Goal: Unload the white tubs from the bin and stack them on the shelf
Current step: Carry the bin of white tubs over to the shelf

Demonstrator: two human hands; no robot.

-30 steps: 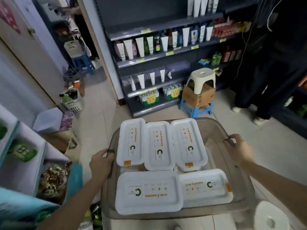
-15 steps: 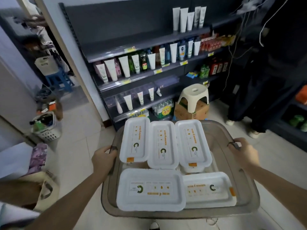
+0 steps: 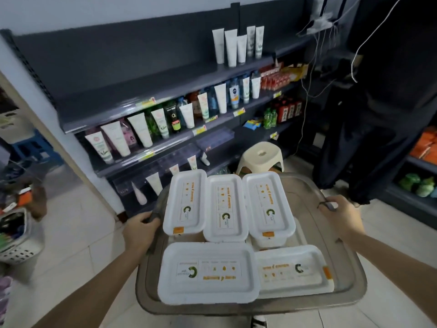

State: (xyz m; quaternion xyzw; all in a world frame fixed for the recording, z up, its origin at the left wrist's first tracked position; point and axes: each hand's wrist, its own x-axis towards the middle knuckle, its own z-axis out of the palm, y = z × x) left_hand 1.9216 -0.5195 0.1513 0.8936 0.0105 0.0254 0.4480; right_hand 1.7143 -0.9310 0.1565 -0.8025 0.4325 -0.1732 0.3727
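Nearer the shelf [image 3: 142, 91] at 12 o'clock than before, the bin [image 3: 350, 268] is carried. Its rim is clamped by the left grip [image 3: 142, 229] at 9 o'clock and the right grip [image 3: 343, 216] at 3. The white tubs [image 3: 208, 272] inside are judged light and crushable; long edges are to be held.

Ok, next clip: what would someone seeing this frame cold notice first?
Five white tubs with orange-and-green labels show on top in the translucent grey bin at bottom centre, three in a far row and two nearer. The left hand and right hand grip the bin's two sides. Behind it, a dark shelf unit holds upright cosmetic tubes.
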